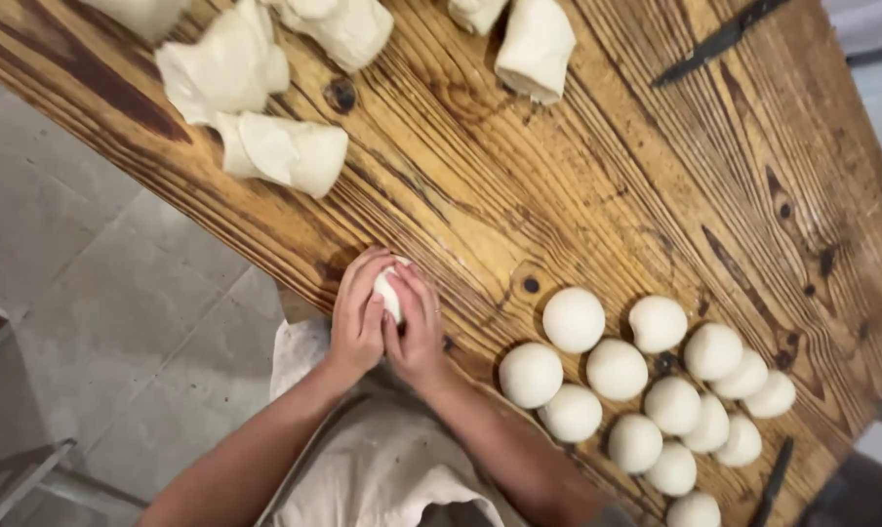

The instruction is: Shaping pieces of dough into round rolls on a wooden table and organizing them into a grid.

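Two hands are cupped around one small dough ball at the near edge of the wooden table; the left hand and right hand are curled with fingers pressed together against it, so that only a white sliver is seen between the fingertips. Beyond the right fingers, finished dough balls are packed touching one another. Past the fingertips, rough-cut dough chunks are seen. If the grip loosens, the ball could probably be dropped over the edge. No containers are seen. A dark knife is laid farther off.
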